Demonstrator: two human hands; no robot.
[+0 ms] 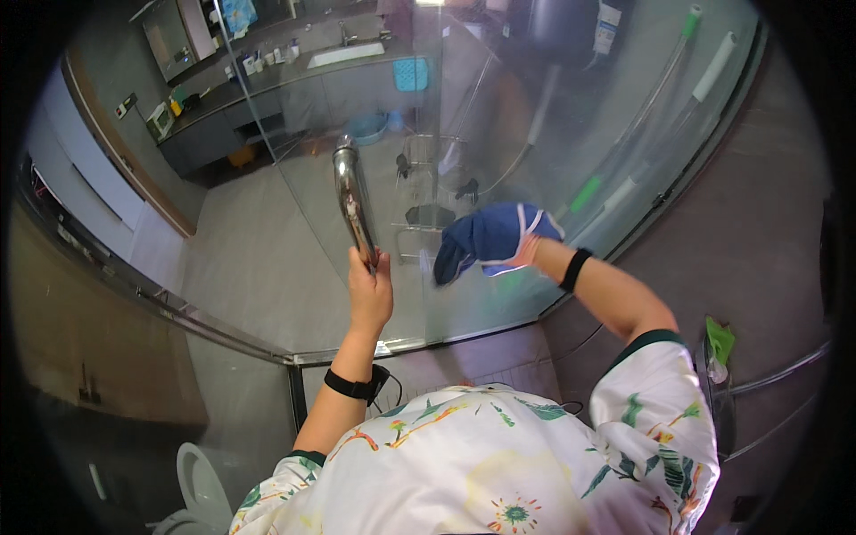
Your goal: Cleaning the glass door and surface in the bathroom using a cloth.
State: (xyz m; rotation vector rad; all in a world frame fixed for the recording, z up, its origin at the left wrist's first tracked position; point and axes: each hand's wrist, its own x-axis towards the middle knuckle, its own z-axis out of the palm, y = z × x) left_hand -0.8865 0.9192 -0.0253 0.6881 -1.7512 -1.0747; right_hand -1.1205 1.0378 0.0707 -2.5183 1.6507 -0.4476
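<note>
My left hand [372,287] is wrapped around the lower end of a chrome tubular door handle [350,190] on the glass shower door. To the right, my right hand [528,250] has a dark blue cloth [491,234] with pale trim, spread over the glass panel [481,304]. The cloth covers most of my right fingers, and one end of it hangs down to the left. The glass is hazy on the right side.
Through the glass are a long vanity counter [281,80], a blue basin [366,128], a metal-framed stool [428,215] and a green-ended pole [642,114]. A metal door track [361,354] crosses below. A toilet [199,481] stands lower left.
</note>
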